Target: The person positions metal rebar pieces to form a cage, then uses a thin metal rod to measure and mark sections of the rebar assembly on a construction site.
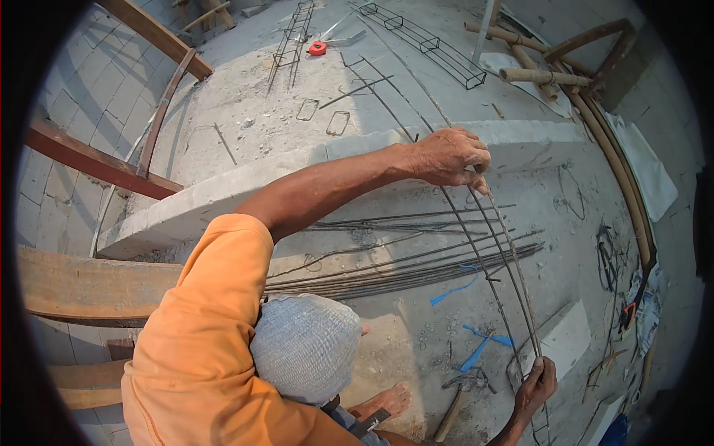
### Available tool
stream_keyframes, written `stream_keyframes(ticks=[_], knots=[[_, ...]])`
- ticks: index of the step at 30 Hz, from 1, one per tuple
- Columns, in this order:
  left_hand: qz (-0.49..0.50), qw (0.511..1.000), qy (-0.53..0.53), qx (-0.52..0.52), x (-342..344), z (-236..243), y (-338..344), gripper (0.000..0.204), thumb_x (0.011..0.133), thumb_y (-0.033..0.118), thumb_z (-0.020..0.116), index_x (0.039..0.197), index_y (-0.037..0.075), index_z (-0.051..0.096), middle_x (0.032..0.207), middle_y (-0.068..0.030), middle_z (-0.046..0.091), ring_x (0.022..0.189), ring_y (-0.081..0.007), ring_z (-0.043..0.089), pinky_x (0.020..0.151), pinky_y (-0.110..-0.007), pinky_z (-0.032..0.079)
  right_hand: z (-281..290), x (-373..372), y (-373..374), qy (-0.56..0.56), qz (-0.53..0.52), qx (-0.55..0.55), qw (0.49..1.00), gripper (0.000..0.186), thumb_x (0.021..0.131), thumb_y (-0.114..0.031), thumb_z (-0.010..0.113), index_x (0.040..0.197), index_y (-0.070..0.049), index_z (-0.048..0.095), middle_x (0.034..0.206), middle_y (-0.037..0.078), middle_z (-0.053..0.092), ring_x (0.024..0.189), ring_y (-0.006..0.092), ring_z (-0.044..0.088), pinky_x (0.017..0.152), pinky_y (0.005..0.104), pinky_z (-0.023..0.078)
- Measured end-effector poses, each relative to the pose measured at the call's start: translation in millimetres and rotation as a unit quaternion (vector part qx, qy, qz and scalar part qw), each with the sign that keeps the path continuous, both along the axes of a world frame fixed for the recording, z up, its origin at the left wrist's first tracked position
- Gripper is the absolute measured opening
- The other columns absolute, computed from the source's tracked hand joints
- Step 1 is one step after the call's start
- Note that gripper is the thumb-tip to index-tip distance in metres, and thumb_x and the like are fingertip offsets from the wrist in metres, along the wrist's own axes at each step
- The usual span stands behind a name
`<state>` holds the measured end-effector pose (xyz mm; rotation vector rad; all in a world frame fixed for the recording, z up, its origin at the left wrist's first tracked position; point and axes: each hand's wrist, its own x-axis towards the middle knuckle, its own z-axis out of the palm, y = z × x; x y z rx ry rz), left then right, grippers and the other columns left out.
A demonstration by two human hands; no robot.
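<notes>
Long thin steel reinforcing bars [506, 256] run aslant from the far middle, over a low pale block wall, to the lower right. My left hand [450, 158], arm stretched across in an orange sleeve, is closed around the rightmost bar just above the wall. Its fingertips point down along the steel, and the palm side is hidden. Lower down, my right hand [537, 383] pinches the bars where they draw close together, thumb on top. A short crosspiece [493, 278] sits on the left bar between my hands.
More loose bars [416, 264] lie on the floor, with blue strips [476, 349] and a hammer [451, 412] nearby. The low block wall [245, 182] crosses the middle. Beyond it lie wire cages [424, 41] and a red tape measure [317, 48]. Bamboo poles [628, 201] line the right.
</notes>
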<state>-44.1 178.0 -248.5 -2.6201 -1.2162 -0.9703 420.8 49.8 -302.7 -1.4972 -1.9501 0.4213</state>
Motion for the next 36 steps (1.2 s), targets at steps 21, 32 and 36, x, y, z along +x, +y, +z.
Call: stream_keyframes(ticks=[21, 32, 36], knots=[[0.019, 0.989, -0.074, -0.124, 30, -78, 16, 0.038, 0.08, 0.038, 0.07, 0.075, 0.003, 0.056, 0.053, -0.0125, 0.055, 0.063, -0.0358, 0.06, 0.095, -0.05, 0.039, -33, 23, 48, -0.055, 0.011, 0.014, 0.998, 0.021, 0.094, -0.014, 0.054, 0.083, 0.005, 0.055, 0.073, 0.013, 0.046, 0.063, 0.0253, 0.045, 0.056, 0.0369, 0.035], [0.019, 0.991, -0.059, -0.115, 33, -83, 16, 0.037, 0.08, 0.037, 0.07, 0.077, 0.004, 0.055, 0.062, -0.0131, 0.06, 0.07, -0.0336, 0.062, 0.096, -0.05, 0.038, -50, 35, 51, -0.068, 0.001, 0.0, 0.998, 0.02, 0.095, -0.012, 0.054, 0.084, 0.005, 0.055, 0.078, 0.01, 0.045, 0.067, 0.0195, 0.043, 0.059, 0.0325, 0.039], [0.022, 0.99, -0.05, -0.131, 33, -85, 12, 0.033, 0.08, 0.036, 0.07, 0.078, 0.006, 0.055, 0.066, -0.0095, 0.06, 0.073, -0.0299, 0.06, 0.093, -0.046, 0.039, -50, 35, 55, -0.072, -0.004, 0.003, 0.997, 0.017, 0.095, -0.011, 0.054, 0.086, 0.004, 0.055, 0.079, 0.01, 0.045, 0.067, 0.0193, 0.044, 0.061, 0.0325, 0.04]])
